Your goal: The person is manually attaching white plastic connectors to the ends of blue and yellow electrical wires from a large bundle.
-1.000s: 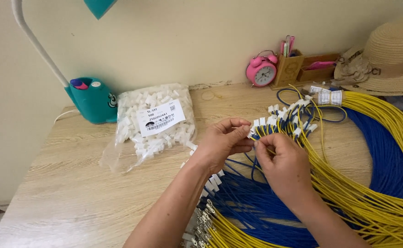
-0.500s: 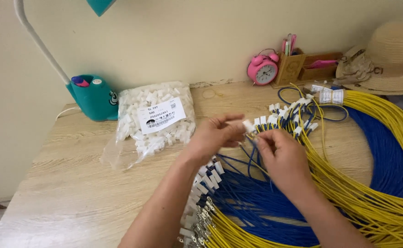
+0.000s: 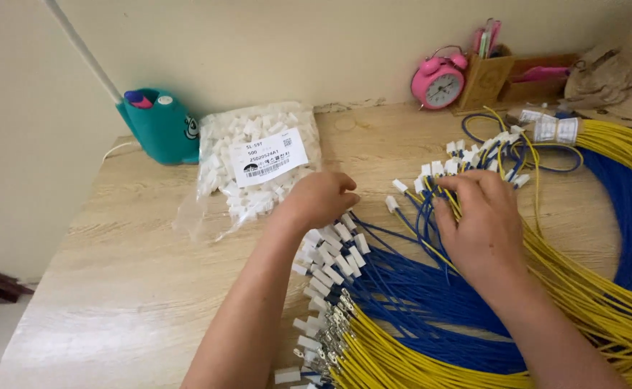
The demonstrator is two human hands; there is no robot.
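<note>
From the head view, the left hand (image 3: 321,199) is curled almost shut, right beside the clear bag of white plastic pieces (image 3: 258,162) on the wooden counter (image 3: 114,288); I cannot tell what is inside it. The right hand (image 3: 478,220) is bent over the blue wires (image 3: 417,277), fingers pinching a few near their white ends. Yellow wires (image 3: 589,288) lie just beside them. A pink clock (image 3: 438,81) stands at the wall.

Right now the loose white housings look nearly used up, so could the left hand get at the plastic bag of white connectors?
Probably yes. The left hand sits beside the plastic bag of white connectors, with only bare wooden table between them. Whether the bag's mouth is open cannot be told.
</note>
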